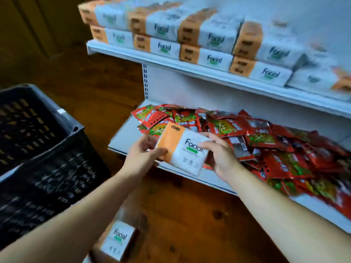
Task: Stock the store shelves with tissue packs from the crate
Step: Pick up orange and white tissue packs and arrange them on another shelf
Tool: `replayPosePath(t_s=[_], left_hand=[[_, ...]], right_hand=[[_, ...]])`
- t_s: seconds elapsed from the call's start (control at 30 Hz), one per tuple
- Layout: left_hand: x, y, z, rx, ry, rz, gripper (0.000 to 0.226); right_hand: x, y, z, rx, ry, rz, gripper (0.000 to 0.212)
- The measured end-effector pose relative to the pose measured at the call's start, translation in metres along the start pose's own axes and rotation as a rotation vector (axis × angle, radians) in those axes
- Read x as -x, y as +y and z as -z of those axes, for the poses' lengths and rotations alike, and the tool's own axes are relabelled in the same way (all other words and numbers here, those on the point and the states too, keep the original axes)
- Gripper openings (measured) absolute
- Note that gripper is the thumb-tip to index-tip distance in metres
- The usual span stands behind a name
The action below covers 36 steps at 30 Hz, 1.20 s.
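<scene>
A: What is the left grip point(141, 155) doing?

B: It holds the orange end of an orange-and-white plastic-wrapped tissue pack point(187, 149), thumb on top and fingers curled beneath. The bare forearm reaches up from the lower left, wrist nearly straight.

A: And the right grip point(221, 157)?

B: It is closed round the white end of the same pack, fingers bent over the printed face. That forearm comes in from the lower right, so the two arms converge on the pack.

A: Where is the pack itself?

B: It is between both grips, tilted, with its "Facial" print facing the camera, over the front edge of the white metal lower shelf point(121, 137). Whether it touches the shelf I cannot tell.

A: What lies around it?

B: Just behind it and to the right, a loose heap of red foil snack packets point(266, 141) covers most of that shelf. Above, the white upper shelf point(209, 73) carries matching tissue packs point(209, 44) stacked two high in a row, orange ends to the left.

A: The crate?

B: The black slotted plastic crate point(47, 149) stands to the left on the brown wooden floor point(190, 215), well apart from the grips. One more blurred tissue pack point(118, 240) shows low between the forearms.
</scene>
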<state>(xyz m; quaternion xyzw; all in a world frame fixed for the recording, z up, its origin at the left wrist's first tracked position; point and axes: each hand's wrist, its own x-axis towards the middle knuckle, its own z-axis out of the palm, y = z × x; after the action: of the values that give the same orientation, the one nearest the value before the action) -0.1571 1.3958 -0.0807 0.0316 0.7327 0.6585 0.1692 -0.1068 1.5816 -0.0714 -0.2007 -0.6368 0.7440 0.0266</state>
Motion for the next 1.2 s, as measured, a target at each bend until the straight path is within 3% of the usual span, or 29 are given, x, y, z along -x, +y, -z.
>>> replayPosePath(t_s=[0.1, 0.2, 0.3, 0.37, 0.53, 0.7, 0.87, 1.0, 1.1, 1.2], left_hand=[[0.010, 0.070, -0.007, 0.082, -0.006, -0.197, 0.020], [0.017, 0.126, -0.022, 0.196, -0.029, -0.346, 0.019], [0.016, 0.166, -0.056, 0.253, -0.079, -0.402, 0.017], [0.012, 0.189, -0.085, 0.231, -0.107, -0.431, 0.016], [-0.012, 0.231, -0.165, 0.152, -0.115, -0.469, 0.022], [-0.044, 0.267, -0.245, -0.022, -0.055, -0.465, 0.030], [-0.084, 0.298, -0.290, -0.530, 0.047, -0.397, 0.022], [-0.120, 0.302, -0.301, -0.721, 0.108, -0.293, 0.025], [-0.134, 0.306, -0.308, -0.758, 0.133, -0.294, 0.026], [-0.138, 0.308, -0.319, -0.841, 0.092, -0.341, 0.024]], right_hand=[[0.017, -0.062, 0.007, -0.103, -0.008, 0.204, 0.026], [0.035, -0.112, 0.028, -0.173, 0.003, 0.422, 0.073], [0.050, -0.149, 0.054, -0.206, 0.067, 0.566, 0.085], [0.057, -0.169, 0.072, -0.171, 0.163, 0.608, 0.080], [0.048, -0.214, 0.132, -0.183, 0.355, 0.619, 0.027], [0.011, -0.254, 0.198, -0.113, 0.407, 0.569, 0.026], [-0.035, -0.277, 0.238, 0.061, 0.309, 0.475, 0.025], [-0.076, -0.277, 0.247, 0.282, 0.271, 0.387, 0.038], [-0.105, -0.272, 0.251, 0.465, 0.364, 0.340, 0.038], [-0.117, -0.269, 0.254, 0.689, 0.483, 0.318, 0.022]])
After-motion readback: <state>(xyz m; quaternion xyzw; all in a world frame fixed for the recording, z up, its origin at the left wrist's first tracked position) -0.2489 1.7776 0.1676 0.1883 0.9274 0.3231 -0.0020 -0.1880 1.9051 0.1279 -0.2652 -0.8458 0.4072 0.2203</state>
